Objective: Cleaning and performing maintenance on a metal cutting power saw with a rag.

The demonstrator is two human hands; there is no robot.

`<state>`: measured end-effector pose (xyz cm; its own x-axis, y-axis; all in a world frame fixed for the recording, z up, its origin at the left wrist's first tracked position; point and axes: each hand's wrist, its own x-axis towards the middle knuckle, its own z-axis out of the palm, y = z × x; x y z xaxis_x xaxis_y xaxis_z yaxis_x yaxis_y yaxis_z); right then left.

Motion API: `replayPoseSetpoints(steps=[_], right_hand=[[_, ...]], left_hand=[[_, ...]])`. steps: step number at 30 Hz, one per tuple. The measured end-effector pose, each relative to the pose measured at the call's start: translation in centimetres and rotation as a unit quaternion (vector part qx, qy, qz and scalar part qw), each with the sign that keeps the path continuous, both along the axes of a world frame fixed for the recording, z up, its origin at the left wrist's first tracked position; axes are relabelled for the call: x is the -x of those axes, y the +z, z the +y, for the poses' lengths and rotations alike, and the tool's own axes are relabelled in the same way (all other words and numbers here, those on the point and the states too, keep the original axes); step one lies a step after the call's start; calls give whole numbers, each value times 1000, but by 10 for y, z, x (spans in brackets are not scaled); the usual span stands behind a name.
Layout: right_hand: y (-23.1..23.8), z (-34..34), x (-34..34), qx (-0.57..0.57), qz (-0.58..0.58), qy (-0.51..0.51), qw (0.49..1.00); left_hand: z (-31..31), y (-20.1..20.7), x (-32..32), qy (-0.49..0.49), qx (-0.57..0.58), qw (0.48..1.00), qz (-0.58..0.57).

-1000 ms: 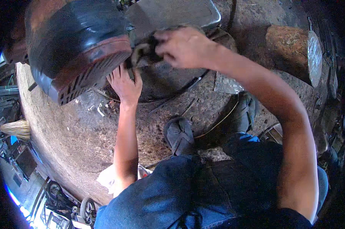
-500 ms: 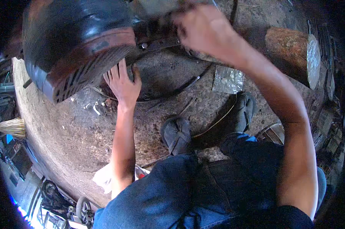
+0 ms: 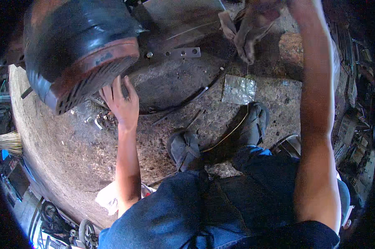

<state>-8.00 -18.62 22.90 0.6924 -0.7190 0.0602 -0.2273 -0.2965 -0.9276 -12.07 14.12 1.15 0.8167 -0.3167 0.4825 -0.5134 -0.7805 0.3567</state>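
Apparently unfinished: bright bolt-like head (image 3: 149,54) sits at left end of perforated metal strip (image 3: 176,53), upper centre; holes farther right look unfilled; what remains, cannot tell. Dark rounded housing (image 3: 86,43) fills upper left. Left hand (image 3: 124,108), fingers spread, tips at its slotted lower edge. Right hand (image 3: 260,27), upper right, fingers pointing down, shadowed; cannot tell whether holding anything. Clear plastic sheet (image 3: 239,89) below.

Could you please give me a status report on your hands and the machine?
Left hand open, close under machine, contact unclear. Right hand well right of it, grip unclear. Clear packet lying away from left hand.
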Motion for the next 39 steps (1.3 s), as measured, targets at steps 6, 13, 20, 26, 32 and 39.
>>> replayPoseSetpoints(steps=[6, 13, 20, 26, 32, 39], right_hand=[[-163, 80, 35, 326, -149, 435, 826], [-147, -11, 16, 394, 91, 330, 853], [-145, -62, 23, 49, 421, 633, 648], [-172, 40, 82, -282, 442, 407, 748], [-172, 70, 67, -503, 314, 155, 790], [-147, 84, 62, -540, 187, 61, 818]], left_hand=[[-4, 20, -6, -40, -17, 998, 37], [8, 25, -13, -32, -13, 999, 12], [17, 27, -13, -17, 55, 998, -24], [15, 32, -15, -18, -117, 991, -65], [19, 25, -23, 16, -94, 995, -27], [27, 43, -5, 43, 7, 997, 60]])
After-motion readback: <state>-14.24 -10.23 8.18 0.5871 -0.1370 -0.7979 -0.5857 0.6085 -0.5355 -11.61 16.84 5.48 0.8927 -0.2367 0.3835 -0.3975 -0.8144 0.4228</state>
